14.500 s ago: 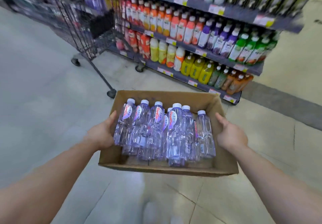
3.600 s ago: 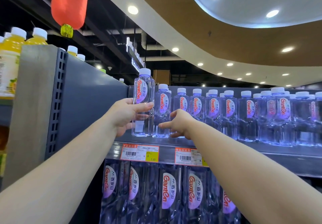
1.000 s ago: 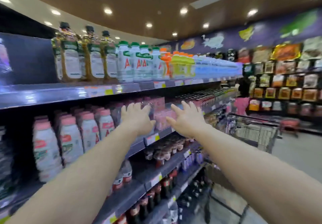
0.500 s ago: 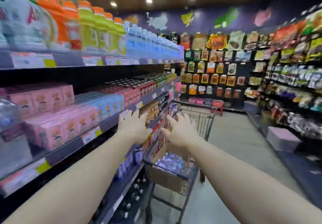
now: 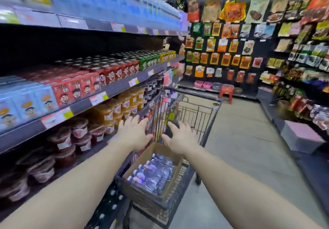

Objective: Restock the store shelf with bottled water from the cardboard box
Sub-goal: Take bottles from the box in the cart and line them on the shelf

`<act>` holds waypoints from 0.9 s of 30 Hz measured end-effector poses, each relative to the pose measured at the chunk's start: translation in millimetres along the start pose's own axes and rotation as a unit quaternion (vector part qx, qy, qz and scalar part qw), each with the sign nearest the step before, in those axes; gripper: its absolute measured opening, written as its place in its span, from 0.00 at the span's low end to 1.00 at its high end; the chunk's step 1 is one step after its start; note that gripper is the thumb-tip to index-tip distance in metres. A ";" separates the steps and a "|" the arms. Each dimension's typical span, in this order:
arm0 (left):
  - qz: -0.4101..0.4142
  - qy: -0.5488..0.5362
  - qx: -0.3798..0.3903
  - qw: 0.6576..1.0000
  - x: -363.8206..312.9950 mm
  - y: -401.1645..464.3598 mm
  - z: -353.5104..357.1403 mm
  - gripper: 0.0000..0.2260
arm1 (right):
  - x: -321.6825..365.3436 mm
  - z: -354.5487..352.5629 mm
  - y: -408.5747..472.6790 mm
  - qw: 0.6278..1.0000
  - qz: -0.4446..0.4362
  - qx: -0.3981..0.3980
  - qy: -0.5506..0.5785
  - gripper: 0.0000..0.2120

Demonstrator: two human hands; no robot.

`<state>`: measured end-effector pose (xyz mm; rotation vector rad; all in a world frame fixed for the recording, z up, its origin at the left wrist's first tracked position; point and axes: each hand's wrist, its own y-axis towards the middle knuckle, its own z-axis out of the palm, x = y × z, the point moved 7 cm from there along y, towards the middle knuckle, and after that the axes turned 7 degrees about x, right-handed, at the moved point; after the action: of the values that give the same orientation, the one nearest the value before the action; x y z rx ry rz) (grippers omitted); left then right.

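A cardboard box [image 5: 142,159] sits in the near end of a black wire shopping cart [image 5: 201,111]. Several clear water bottles [image 5: 153,173] with white caps lie in it. My left hand [image 5: 134,134] is stretched out above the box's far left corner, fingers spread, holding nothing. My right hand [image 5: 179,137] hovers beside it over the box's far edge, also spread and empty. Neither hand touches the box or the cart. The water shelf is out of view.
A long store shelf [image 5: 99,96] with boxed drinks and jars runs along the left, close to the cart. Hanging snack packets [image 5: 229,32] cover the back wall. A red stool [image 5: 226,92] and a pink-topped box [image 5: 300,137] stand on the grey aisle floor.
My view has swung right and down from the shelf to the cart. Both empty hands have dropped lower and now hover just above the box of bottles.
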<state>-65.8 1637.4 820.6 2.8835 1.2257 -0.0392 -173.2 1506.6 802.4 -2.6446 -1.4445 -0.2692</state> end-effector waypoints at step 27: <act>-0.217 -0.109 0.139 0.960 57.1 183.3 263.6 0.30 | -65.1 249.5 294.8 0.952 -0.143 0.264 -0.065 0.31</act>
<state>100.5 1546.7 555.1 2.6494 1.9042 -0.5569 65.5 1340.6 539.8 -2.0591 -1.6560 0.2458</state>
